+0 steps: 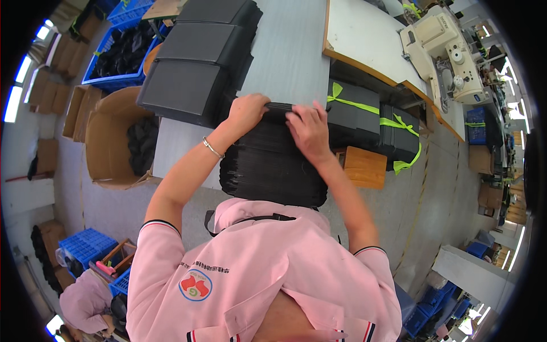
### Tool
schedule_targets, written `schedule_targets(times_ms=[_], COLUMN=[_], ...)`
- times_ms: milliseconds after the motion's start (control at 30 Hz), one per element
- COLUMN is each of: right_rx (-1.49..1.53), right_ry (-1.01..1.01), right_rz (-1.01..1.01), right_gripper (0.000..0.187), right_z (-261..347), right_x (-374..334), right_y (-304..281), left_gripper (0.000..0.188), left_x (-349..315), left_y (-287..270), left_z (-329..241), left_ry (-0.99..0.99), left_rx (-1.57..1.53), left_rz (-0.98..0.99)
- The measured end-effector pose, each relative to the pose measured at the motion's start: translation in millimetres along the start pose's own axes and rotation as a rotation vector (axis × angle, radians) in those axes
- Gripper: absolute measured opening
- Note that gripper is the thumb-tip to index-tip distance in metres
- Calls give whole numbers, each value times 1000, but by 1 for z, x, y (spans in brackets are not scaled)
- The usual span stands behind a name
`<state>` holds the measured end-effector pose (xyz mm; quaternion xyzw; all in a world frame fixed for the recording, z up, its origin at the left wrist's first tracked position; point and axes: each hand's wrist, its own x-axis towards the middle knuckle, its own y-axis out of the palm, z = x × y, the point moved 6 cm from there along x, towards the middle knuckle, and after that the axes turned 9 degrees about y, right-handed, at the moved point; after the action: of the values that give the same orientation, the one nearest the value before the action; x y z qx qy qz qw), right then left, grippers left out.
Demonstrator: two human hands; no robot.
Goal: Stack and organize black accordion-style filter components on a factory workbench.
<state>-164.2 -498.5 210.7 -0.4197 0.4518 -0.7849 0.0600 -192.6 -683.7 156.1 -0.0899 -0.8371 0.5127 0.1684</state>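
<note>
A thick pile of thin black pieces (273,168), layered with ragged edges, lies right in front of my body. My left hand (246,114) is closed at the pile's far left corner, its fingertips gripping the edge of a narrow black piece (280,107). Across from it, my right hand (309,130) has its fingers bent over the right end of the same piece; the fingertips are slightly blurred. Both hands rest close to the pile's far edge. The exact kind of the black piece cannot be made out.
Large black stacks (185,74) stand on the grey table (285,57) to the left. Black bundles tied with green strips (364,106) lie at the right, near a wooden stool (364,168). A sewing machine (447,54), a cardboard box (111,137) and a blue crate (91,74) surround me.
</note>
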Motion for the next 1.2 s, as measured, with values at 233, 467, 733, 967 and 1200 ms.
schedule_targets(times_ms=[233,467,733,967,1200], right_rx=[212,242,258,268,256], right_ry=[251,345,337,328,343], right_rz=[155,213,241,253,239], right_gripper=[20,14,12,10,10], right_z=[-5,-19,-12,-3,-8], right_x=[-31,-37,-33,-28,-35], right_y=[12,18,17,19,19], left_gripper=[20,32,34,30,25], left_x=[5,-16,-50,-37,-15], left_y=[-66,-230,-271,-181,-167], left_z=[-22,-20,162,275,264], left_ry=[-13,179,-319,-272,-385], left_rx=[-101,5,-151,209,275], left_rz=[-275,-557,235,198,152])
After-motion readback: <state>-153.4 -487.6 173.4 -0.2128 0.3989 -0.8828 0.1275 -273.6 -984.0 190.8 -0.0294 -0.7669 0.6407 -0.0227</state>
